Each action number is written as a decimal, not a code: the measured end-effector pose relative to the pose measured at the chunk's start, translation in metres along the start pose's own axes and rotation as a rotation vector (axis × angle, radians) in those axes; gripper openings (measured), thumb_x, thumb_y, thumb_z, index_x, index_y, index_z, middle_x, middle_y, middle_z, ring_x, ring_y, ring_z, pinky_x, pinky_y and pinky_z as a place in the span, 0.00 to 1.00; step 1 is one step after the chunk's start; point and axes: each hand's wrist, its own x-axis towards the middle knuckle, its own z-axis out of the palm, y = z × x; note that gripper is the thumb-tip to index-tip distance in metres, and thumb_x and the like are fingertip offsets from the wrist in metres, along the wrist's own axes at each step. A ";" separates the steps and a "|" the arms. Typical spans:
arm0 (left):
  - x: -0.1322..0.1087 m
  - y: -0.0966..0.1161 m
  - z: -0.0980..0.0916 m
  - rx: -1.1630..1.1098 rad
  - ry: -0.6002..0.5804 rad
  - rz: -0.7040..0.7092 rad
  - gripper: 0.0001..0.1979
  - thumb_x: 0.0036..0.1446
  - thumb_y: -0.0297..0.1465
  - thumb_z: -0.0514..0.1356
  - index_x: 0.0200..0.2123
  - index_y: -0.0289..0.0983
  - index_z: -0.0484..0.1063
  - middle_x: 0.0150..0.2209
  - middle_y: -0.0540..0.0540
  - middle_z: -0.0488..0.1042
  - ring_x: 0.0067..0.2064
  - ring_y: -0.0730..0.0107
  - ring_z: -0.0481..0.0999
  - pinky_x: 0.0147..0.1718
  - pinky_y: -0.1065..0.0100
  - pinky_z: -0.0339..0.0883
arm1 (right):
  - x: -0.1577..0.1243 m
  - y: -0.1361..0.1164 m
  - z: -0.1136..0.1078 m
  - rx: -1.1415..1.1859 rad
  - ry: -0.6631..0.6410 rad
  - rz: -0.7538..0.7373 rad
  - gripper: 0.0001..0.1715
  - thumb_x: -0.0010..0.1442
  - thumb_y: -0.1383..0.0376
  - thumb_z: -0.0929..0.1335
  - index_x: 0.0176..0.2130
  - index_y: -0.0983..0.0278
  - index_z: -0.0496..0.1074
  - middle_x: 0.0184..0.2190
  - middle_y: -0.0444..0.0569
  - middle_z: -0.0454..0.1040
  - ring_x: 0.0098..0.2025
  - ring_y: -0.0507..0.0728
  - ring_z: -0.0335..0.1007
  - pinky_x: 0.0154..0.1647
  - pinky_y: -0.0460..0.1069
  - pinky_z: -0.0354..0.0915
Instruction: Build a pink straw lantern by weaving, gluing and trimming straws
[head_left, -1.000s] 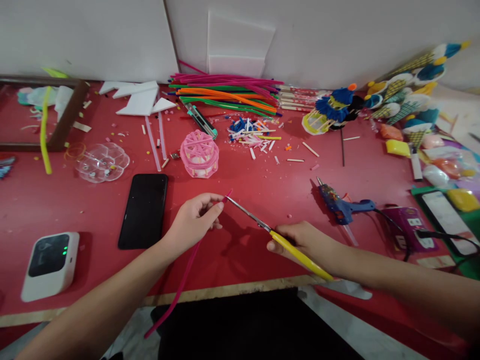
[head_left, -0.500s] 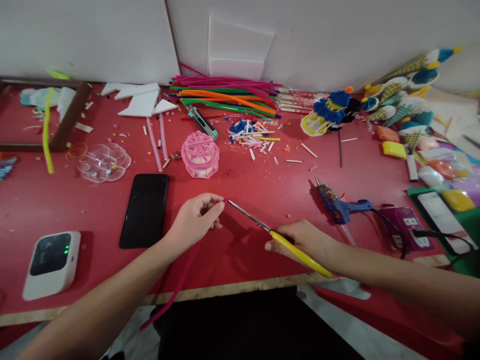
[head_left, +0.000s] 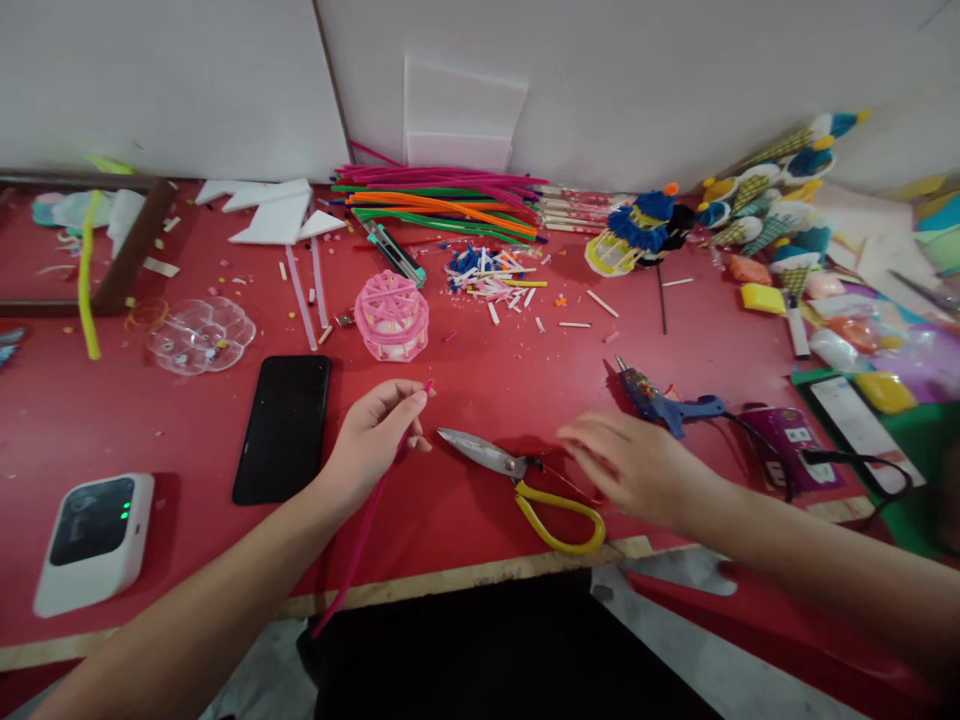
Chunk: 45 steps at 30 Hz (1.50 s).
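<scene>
Pinched between the thumb and fingers of my left hand point(head_left: 382, 425) is the end of a magenta pipe cleaner point(head_left: 360, 540), whose length hangs down over the table's front edge. My right hand point(head_left: 637, 465) hovers to the right, slightly blurred, with its fingers apart and nothing seen in it. Just left of it, scissors with yellow handles point(head_left: 517, 475) lie on the red table, blades pointing left. Beyond my left hand stands a small round pink model point(head_left: 391, 315) of pipe cleaner and sticks. A short magenta snippet point(head_left: 450, 336) lies beside it.
A glue gun point(head_left: 664, 398) rests at the right, its cord running to a purple power box point(head_left: 791, 450). A black phone point(head_left: 283, 430) and a white device point(head_left: 96, 540) lie at the left. Pipe cleaners point(head_left: 450, 205) are bundled at the back, near a cutter knife point(head_left: 394, 250).
The scissors have left my right hand and now lie on the table. My right hand has opened. A short magenta piece now lies near the pink model.
</scene>
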 end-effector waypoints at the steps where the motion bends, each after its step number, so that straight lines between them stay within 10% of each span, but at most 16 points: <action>1: 0.000 0.000 0.000 -0.005 0.001 -0.002 0.13 0.51 0.40 0.66 0.34 0.38 0.71 0.18 0.59 0.66 0.18 0.79 0.67 0.23 0.74 0.66 | 0.002 0.008 -0.003 -0.043 -0.023 0.028 0.17 0.67 0.70 0.60 0.46 0.62 0.76 0.42 0.56 0.81 0.45 0.61 0.79 0.49 0.57 0.75; 14: 0.000 0.000 -0.001 -0.013 -0.001 -0.015 0.13 0.51 0.40 0.65 0.34 0.38 0.72 0.18 0.59 0.65 0.19 0.79 0.69 0.24 0.74 0.66 | 0.025 0.032 0.003 0.008 -0.231 0.149 0.12 0.66 0.70 0.62 0.34 0.62 0.72 0.34 0.51 0.76 0.36 0.57 0.75 0.40 0.51 0.68; 23: 0.001 -0.003 0.001 -0.008 -0.010 0.014 0.14 0.51 0.43 0.65 0.33 0.38 0.70 0.19 0.58 0.65 0.20 0.76 0.70 0.22 0.74 0.62 | 0.123 0.044 -0.035 -0.176 0.247 0.162 0.09 0.66 0.65 0.63 0.37 0.62 0.73 0.34 0.50 0.79 0.36 0.58 0.74 0.38 0.51 0.66; 27: 0.003 -0.004 0.000 -0.043 -0.017 0.005 0.14 0.50 0.43 0.65 0.32 0.39 0.69 0.18 0.58 0.65 0.19 0.77 0.69 0.23 0.73 0.65 | 0.157 0.037 -0.027 -0.284 0.152 -0.061 0.17 0.62 0.74 0.62 0.43 0.65 0.77 0.46 0.57 0.81 0.51 0.63 0.75 0.55 0.59 0.68; 36: 0.001 -0.007 -0.003 0.037 -0.209 0.073 0.11 0.55 0.39 0.62 0.29 0.38 0.68 0.22 0.55 0.71 0.25 0.76 0.72 0.31 0.72 0.67 | 0.120 -0.053 0.005 0.206 0.040 -0.211 0.11 0.67 0.66 0.65 0.45 0.64 0.77 0.42 0.52 0.82 0.44 0.58 0.77 0.48 0.52 0.71; 45: 0.001 -0.005 -0.001 0.016 -0.206 0.063 0.11 0.54 0.39 0.63 0.32 0.38 0.69 0.22 0.55 0.72 0.24 0.76 0.71 0.29 0.71 0.65 | 0.133 -0.032 0.013 0.318 0.104 -0.107 0.12 0.67 0.69 0.65 0.45 0.62 0.78 0.42 0.49 0.83 0.43 0.55 0.78 0.47 0.49 0.70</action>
